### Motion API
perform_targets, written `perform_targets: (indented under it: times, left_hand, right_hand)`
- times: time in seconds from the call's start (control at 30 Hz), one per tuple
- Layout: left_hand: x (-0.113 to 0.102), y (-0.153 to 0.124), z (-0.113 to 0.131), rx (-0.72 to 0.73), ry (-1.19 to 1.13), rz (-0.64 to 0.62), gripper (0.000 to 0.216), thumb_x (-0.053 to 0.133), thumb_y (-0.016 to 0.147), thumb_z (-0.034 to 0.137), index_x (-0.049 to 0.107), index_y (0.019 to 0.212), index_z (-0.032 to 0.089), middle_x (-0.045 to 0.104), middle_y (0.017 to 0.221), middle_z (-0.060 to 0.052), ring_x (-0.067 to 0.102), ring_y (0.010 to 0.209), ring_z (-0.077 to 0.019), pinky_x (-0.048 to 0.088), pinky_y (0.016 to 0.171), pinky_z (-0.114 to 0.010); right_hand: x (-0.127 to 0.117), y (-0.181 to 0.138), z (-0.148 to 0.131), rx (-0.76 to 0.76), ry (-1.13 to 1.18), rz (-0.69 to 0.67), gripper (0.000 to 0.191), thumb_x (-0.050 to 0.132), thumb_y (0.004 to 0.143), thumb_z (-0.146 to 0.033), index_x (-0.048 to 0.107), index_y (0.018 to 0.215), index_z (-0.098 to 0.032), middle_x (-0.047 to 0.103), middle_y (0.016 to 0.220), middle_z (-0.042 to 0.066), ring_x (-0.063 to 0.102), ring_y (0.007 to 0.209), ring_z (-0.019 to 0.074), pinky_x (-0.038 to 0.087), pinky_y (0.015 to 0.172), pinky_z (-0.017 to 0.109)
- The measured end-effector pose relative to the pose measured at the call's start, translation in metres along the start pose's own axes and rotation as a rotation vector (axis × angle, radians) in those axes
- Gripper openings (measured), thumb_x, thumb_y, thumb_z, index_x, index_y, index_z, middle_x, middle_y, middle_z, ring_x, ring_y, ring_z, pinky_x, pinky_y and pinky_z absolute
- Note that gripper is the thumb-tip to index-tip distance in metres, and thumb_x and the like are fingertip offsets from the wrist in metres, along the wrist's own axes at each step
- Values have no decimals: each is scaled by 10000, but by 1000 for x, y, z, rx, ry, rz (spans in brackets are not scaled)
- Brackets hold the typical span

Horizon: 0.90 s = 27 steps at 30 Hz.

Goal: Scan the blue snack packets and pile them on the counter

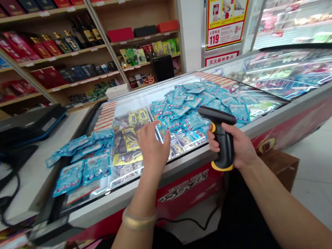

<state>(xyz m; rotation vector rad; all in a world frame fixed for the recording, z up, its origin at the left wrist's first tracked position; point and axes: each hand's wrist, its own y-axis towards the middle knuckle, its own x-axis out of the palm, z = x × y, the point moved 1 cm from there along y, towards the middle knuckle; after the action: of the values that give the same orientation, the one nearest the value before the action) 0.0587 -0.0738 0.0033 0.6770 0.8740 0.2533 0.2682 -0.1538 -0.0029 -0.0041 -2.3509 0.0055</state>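
My right hand (240, 143) is closed round the grip of a black and yellow barcode scanner (220, 133), held upright over the front edge of a chest freezer (190, 166). My left hand (153, 146) hovers open, fingers spread, above the freezer's glass lid. It is nearest the yellow and dark snack packets (128, 140) lying there. A large heap of blue packets (190, 102) lies on the lid behind the scanner. More blue packets (80, 163) are spread flat on the lid to the left.
A white counter (37, 175) with a dark till device (21, 126) and cables stands at left. Wooden shelves (81, 50) of boxes and bottles fill the back wall. A cardboard box (281, 166) sits on the floor at right. The scanner's cable trails below.
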Motion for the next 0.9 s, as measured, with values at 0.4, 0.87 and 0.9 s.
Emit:
perform_targets:
  times: [0.4, 0.87, 0.9]
  left_hand:
    - [70, 42, 63, 158, 143, -459, 512, 766, 753, 280, 627, 1239, 198, 621, 1318, -175, 506, 1286, -403, 399, 1051, -561]
    - [58, 37, 53, 48, 33, -377, 261, 676, 783, 238, 638, 1040, 205, 674, 987, -80, 643, 931, -257, 504, 838, -370]
    - [56, 35, 52, 19, 4, -373, 249, 658, 787, 238, 635, 1033, 206, 680, 952, -68, 644, 902, -247, 505, 818, -360]
  right_hand:
    - [-82, 7, -57, -138, -71, 187, 274, 719, 723, -411, 621, 838, -183, 555, 699, -1, 477, 539, 102, 427, 462, 221]
    - [-66, 3, -40, -79, -68, 119, 299, 746, 715, -413, 652, 855, -167, 582, 704, 6, 495, 536, 99, 425, 466, 220]
    - [-60, 1, -36, -62, -64, 95, 302, 749, 715, -411, 656, 859, -163, 586, 705, 7, 499, 533, 99, 427, 466, 220]
